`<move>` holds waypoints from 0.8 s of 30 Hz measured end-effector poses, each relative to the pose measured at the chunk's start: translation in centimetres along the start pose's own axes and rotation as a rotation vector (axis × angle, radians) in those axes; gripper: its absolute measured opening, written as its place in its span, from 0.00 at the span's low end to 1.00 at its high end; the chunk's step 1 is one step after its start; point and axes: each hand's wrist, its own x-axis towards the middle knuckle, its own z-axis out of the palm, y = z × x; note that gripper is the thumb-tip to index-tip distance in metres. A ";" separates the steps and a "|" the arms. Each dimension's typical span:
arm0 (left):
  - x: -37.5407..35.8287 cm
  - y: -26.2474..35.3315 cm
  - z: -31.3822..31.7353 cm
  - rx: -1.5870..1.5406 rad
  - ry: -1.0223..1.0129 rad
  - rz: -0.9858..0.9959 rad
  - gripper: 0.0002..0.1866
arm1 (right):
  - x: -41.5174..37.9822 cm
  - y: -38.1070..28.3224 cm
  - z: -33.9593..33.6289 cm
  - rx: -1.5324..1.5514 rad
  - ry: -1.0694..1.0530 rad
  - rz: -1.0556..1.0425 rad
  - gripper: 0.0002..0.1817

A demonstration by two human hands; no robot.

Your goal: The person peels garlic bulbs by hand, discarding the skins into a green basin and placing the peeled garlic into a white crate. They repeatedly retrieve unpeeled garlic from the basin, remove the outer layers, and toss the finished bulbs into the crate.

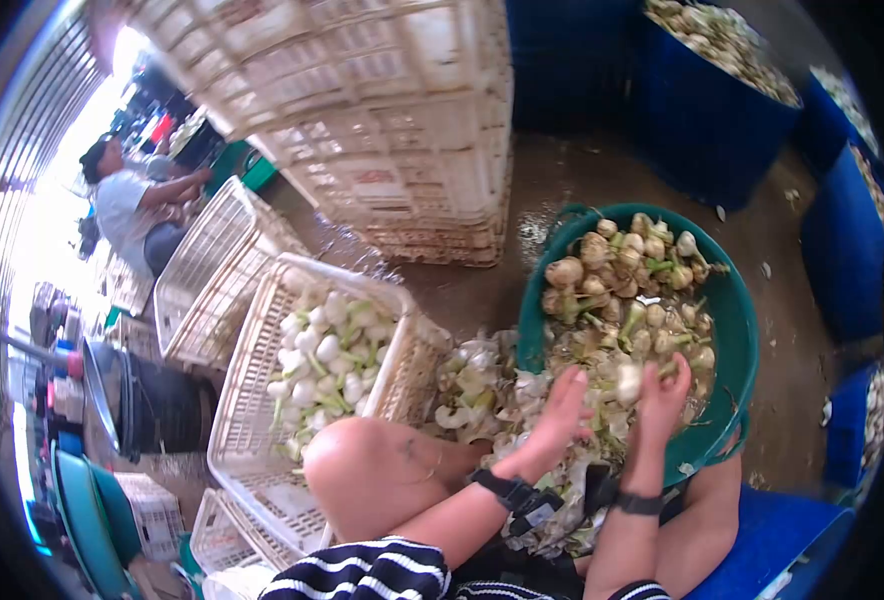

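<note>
My left hand point(559, 420) is over a pile of pale peelings point(477, 385), its fingers apart and nothing visible in them. A slightly blurred white bulb point(628, 383) is between the two hands, against my right hand point(664, 392), whose thumb and fingers are curled round what looks like its stem. Both hands are at the near left side of a round green tub point(742, 330). In the tub are brownish bulbs point(622, 265) with roots and stems, and wet peelings. White bulbs with green stems point(332, 350) fill part of a white crate point(247, 380) on the left.
Stacked dirty white crates point(382, 130) stand ahead. Large blue containers point(712, 120) holding bulbs are at the right. More crates point(197, 270) and a black bucket point(167, 405) are at the left. A person point(132, 205) sits farther back left. The floor point(582, 165) is wet.
</note>
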 end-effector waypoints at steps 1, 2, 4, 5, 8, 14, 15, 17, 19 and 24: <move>-0.6 0.3 0.0 -0.054 -0.062 -0.077 0.32 | -2.7 -0.7 1.5 0.017 -0.044 -0.062 0.29; -1.3 0.6 -0.2 -0.058 -0.071 -0.048 0.30 | -5.0 -1.2 2.1 -0.220 -0.064 -0.271 0.21; -1.4 0.6 -1.8 0.057 -0.018 0.036 0.27 | -6.8 -2.3 0.7 -0.509 -0.363 -0.469 0.14; -1.2 0.4 -2.7 0.186 0.038 0.106 0.25 | -7.6 -3.0 0.3 -0.796 -0.649 -0.651 0.09; -2.5 0.4 -3.6 0.489 0.090 0.359 0.23 | -10.4 -5.2 -0.4 -1.057 -0.802 -0.554 0.10; -2.9 0.1 -3.2 0.626 -0.150 0.204 0.21 | -10.1 -3.4 -3.0 -1.155 -0.700 -0.635 0.11; -2.9 -0.1 -3.1 0.572 -0.161 0.189 0.20 | -9.5 -2.7 -3.5 -1.157 -0.690 -0.643 0.11; -3.8 0.5 -2.7 0.524 -0.184 0.180 0.19 | -8.8 -2.5 -3.8 -0.302 -0.583 0.507 0.13; -5.0 0.8 -2.3 0.487 -0.314 0.295 0.19 | -9.4 -3.6 -3.6 -0.282 -0.565 0.572 0.13; -5.6 2.9 -2.8 1.074 -0.305 0.238 0.35 | -10.1 -3.5 -4.2 -0.477 -0.605 -0.054 0.08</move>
